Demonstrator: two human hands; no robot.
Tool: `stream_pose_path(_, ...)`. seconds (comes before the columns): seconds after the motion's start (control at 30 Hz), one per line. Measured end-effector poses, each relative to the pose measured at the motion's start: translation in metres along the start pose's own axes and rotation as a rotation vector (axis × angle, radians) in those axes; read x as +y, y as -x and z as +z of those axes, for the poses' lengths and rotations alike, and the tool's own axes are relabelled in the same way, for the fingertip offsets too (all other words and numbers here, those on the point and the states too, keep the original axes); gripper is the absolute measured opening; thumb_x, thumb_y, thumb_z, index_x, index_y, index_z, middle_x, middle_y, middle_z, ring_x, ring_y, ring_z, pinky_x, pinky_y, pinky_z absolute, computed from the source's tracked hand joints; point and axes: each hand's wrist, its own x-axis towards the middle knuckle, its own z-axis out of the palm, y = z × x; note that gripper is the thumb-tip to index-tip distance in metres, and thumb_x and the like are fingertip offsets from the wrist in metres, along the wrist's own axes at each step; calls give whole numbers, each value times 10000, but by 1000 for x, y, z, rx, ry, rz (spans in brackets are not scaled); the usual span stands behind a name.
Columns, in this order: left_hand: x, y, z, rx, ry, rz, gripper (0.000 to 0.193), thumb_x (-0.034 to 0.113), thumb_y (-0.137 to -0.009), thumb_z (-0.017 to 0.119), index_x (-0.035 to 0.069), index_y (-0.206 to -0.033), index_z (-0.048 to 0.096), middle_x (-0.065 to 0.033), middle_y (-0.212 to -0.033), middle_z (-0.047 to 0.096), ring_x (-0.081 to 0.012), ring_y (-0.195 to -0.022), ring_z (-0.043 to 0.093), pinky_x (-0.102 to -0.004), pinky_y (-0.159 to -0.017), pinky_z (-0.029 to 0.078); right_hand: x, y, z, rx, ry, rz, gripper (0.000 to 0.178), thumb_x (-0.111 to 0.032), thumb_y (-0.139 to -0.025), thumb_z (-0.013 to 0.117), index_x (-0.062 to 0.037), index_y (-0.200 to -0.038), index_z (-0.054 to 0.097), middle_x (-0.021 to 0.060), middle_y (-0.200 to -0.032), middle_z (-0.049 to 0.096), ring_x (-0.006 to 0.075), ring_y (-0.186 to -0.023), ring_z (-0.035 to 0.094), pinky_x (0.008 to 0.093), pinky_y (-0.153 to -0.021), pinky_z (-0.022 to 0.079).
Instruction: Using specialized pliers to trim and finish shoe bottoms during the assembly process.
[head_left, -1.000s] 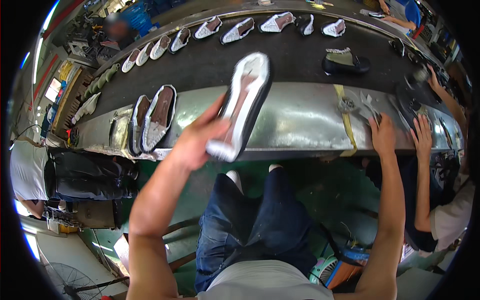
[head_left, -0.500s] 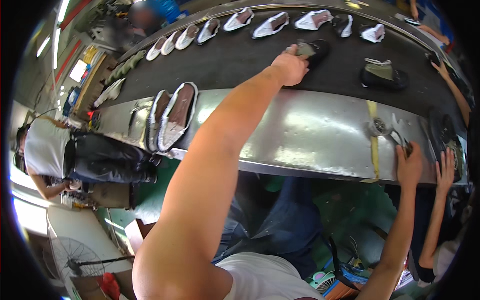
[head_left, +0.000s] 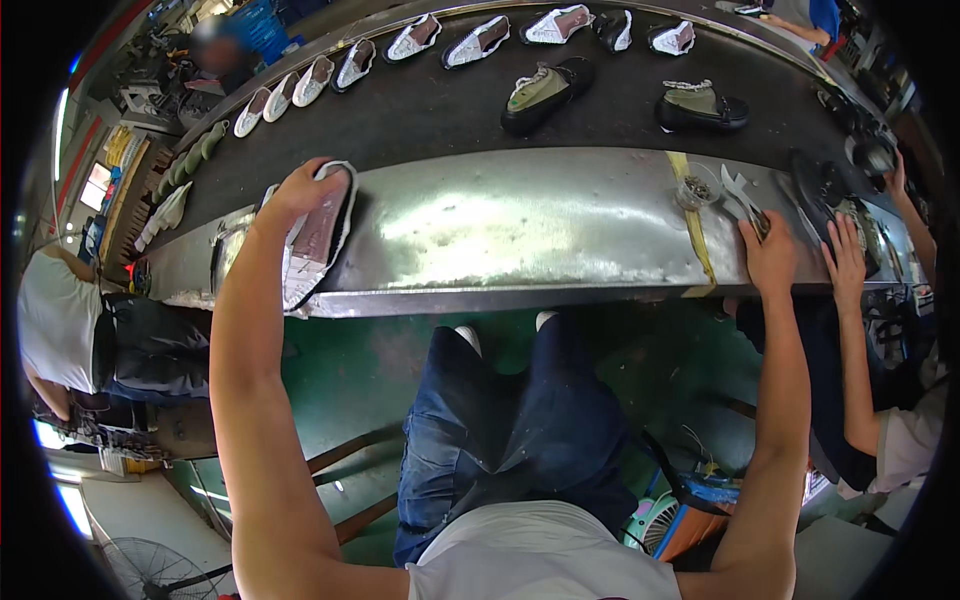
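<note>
Gripping a white-edged sole (head_left: 318, 235) at its far end, the left hand (head_left: 295, 190) has fingers clamped round it; its long axis runs toward the person along the steel ledge (head_left: 500, 230). Right hand (head_left: 768, 255) lies flat, fingers together, well apart, beside pliers (head_left: 742, 197).

Shoe factory line, conveyor belt (head_left: 420, 110) carrying unfinished shoes (head_left: 545, 92), steel workbench (head_left: 520, 225)
</note>
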Motion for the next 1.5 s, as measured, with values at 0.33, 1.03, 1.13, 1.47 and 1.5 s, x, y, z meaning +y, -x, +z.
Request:
stream_pose_path(0.33,45,305,164,-184,1071,298,761,324,-922,724,98,-1538,337,-69,-1243,627,-152,-1132,572,-308,-1023,434,-73,167,-58,-425,-1000,190,339,-278,-995,604,1,-1188,598,73,-885,657,144,-768,620,269,-711,489)
stream_pose_path(1.03,2,352,254,-364,1005,171,474,243,-1028,573,112,-1459,427,-53,-1232,595,-132,-1162,499,-308,-1051,393,-194,295,-47,-1553,-938,108,235,-206,-997,584,19,-1061,608,101,-812,666,182,-652,645,331,-606,512)
stream_pose_path(1.13,-4,347,266,-334,1067,150,452,200,-1009,603,105,-1431,469,-50,-1220,597,-136,-1144,512,-307,-1035,405,-190,300,-31,-1297,-659,-275,250,-196,-990,577,44,-1058,590,181,-841,677,307,-698,672,388,-653,525)
stream_pose_path(1.47,10,354,257,-364,1191,73,443,131,-976,640,102,-1400,510,-29,-1196,585,-139,-1116,523,-304,-1020,415,-185,325,-42,-935,-457,-471,244,-151,-945,594,33,-1100,555,238,-1028,650,427,-915,647,493,-779,521)
stream_pose_path(1.5,14,357,256,-347,1226,49,432,118,-976,638,98,-1390,517,-24,-1191,584,-135,-1100,529,-301,-1012,421,-190,322,-56,-1009,-295,-460,240,-146,-939,598,28,-1097,548,234,-1032,646,421,-911,649,491,-775,524)
